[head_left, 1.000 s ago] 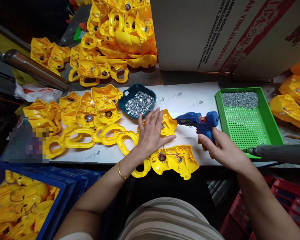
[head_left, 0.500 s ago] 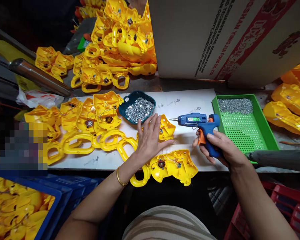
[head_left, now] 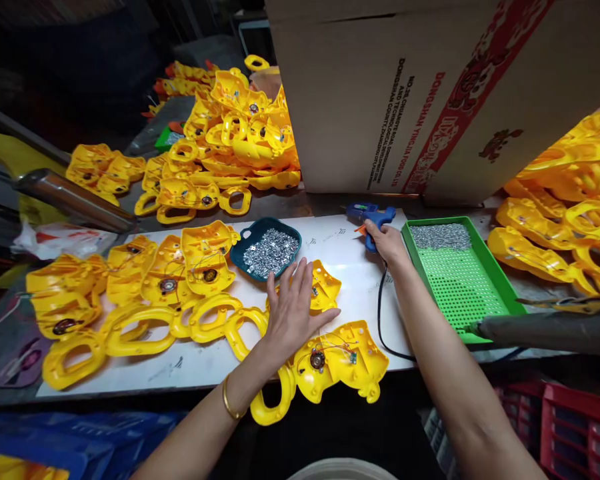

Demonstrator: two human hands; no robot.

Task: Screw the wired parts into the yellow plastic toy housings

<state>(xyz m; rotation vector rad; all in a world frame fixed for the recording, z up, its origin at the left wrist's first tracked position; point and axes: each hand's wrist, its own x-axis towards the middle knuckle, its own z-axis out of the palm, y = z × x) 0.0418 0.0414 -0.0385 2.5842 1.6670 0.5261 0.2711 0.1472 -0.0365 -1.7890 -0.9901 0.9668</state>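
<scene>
My left hand (head_left: 291,310), fingers spread, is over a yellow shell (head_left: 325,287) and partly covers it. Whether it touches the shell is unclear. Just below lies another yellow shell (head_left: 363,360) with a round speaker, thin wires and a small circuit board, at the table's front edge. In my right hand (head_left: 386,241) is a blue glue gun (head_left: 373,215) with an orange trigger, near the back of the white sheet, its nozzle pointing left. A black cord hangs from it. The dark teal bowl (head_left: 266,248) of small metal screws stands beyond my left fingertips.
A green tray (head_left: 480,280) with metal pieces stands at the right. Yellow shells with ring handles (head_left: 173,267) line the left side. A large cardboard box (head_left: 350,100) rises behind, with shell piles on both sides. Blue crates (head_left: 80,440) and a red crate (head_left: 580,427) sit below.
My right hand has moved the glue gun away, toward the back of the table. My left hand stays spread by the same shell. The camera view has shifted.
</scene>
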